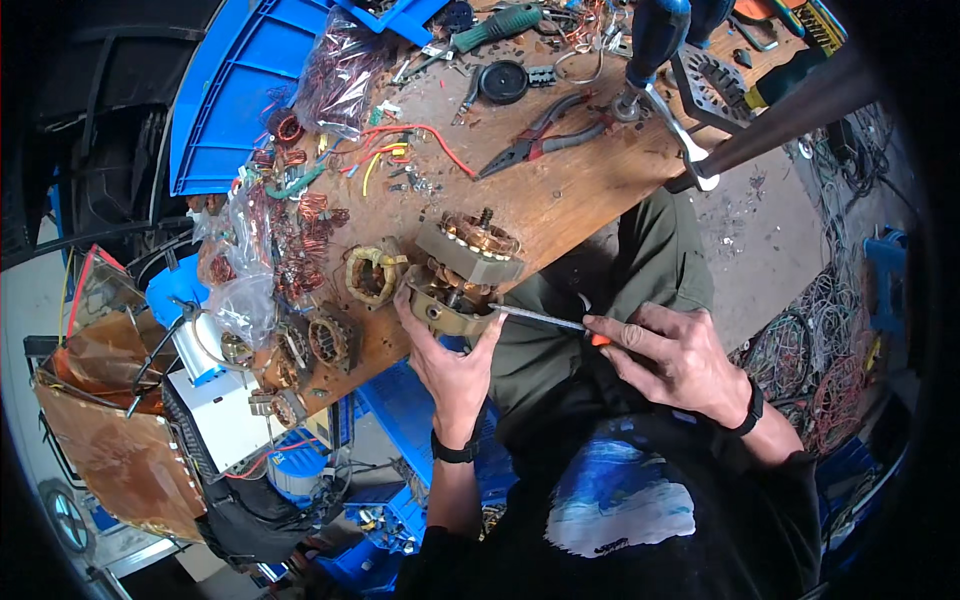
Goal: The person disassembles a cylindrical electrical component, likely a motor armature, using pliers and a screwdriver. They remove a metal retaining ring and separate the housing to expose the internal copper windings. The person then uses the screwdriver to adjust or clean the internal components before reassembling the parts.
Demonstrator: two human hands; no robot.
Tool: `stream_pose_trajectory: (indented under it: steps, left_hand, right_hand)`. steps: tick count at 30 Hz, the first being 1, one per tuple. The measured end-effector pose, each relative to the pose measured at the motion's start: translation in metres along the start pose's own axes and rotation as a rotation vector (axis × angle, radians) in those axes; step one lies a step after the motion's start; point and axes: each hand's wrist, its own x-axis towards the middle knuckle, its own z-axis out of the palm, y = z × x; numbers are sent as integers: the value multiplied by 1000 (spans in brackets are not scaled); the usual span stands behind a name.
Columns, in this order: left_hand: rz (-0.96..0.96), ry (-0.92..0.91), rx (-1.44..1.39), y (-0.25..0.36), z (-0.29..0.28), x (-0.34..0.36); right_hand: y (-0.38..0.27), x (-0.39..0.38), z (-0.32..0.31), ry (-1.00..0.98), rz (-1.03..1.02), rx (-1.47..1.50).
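Note:
My left hand (447, 378) grips a tan metal motor end housing (440, 313) at the bench's front edge, thumb and fingers around its sides. Right above the housing sits a motor core (468, 248) with copper windings and a shaft pointing up; whether the two are joined I cannot tell. A screwdriver (545, 318) with a thin metal shaft and an orange handle end is in my right hand (690, 362), closed around it. Its tip reaches the housing's rim, beside my left hand's fingertip. My right palm hides most of the handle.
On the wooden bench (440, 110) lie pliers (540, 138), a green-handled screwdriver (495, 30) and a wound stator ring (372, 273). Copper coil scraps (305, 235) and plastic bags (340, 80) crowd the left. A dark metal bar (790, 115) juts in from the right. Wire heaps (800, 370) cover the floor.

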Motion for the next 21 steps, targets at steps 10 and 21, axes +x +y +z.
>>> stream_pose_trajectory:
  steps: [10,21]
  left_hand:
    - [-57,-2,-25,2,0,-2]
    - [-15,-5,-44,-5,0,-2]
  right_hand:
    - [7,10,6,-8,-26,31]
    - [-17,34,22,6,-106,-30]
